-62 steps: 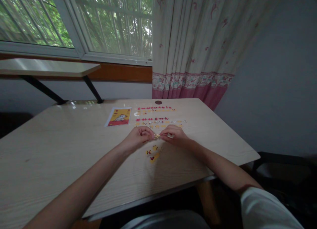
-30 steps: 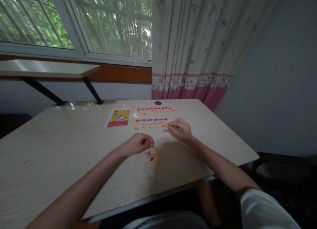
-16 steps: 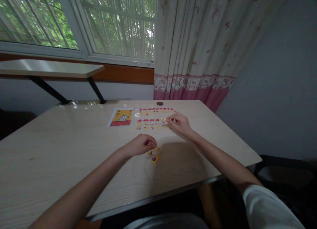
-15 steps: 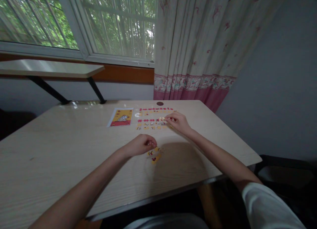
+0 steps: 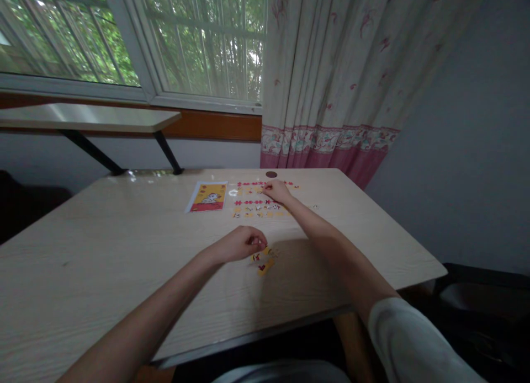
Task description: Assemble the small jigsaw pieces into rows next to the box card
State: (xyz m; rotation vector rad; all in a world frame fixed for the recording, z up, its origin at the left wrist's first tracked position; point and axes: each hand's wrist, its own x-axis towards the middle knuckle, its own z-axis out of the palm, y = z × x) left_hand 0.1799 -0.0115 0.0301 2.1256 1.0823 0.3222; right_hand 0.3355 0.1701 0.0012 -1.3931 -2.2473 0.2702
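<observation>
Small yellow-and-red puzzle pieces lie in rows (image 5: 259,206) at the far middle of the pale wooden table (image 5: 103,250). My right hand (image 5: 277,191) reaches far forward over those rows, fingers curled down onto the pieces; what it pinches, if anything, is too small to see. My left hand (image 5: 244,243) rests nearer me in a loose fist beside a few joined pieces (image 5: 262,260). A yellow and red picture card (image 5: 207,196) lies left of the rows.
A window with bars is at the back, with a narrow shelf (image 5: 83,117) on black brackets under it. A cream curtain with a pink hem (image 5: 331,96) hangs at the right. The table's right edge falls off to dark floor.
My right hand left my left hand and moved away from me, up along the rows to the farthest ones. My left hand stayed by the joined pieces. The camera shifted slightly.
</observation>
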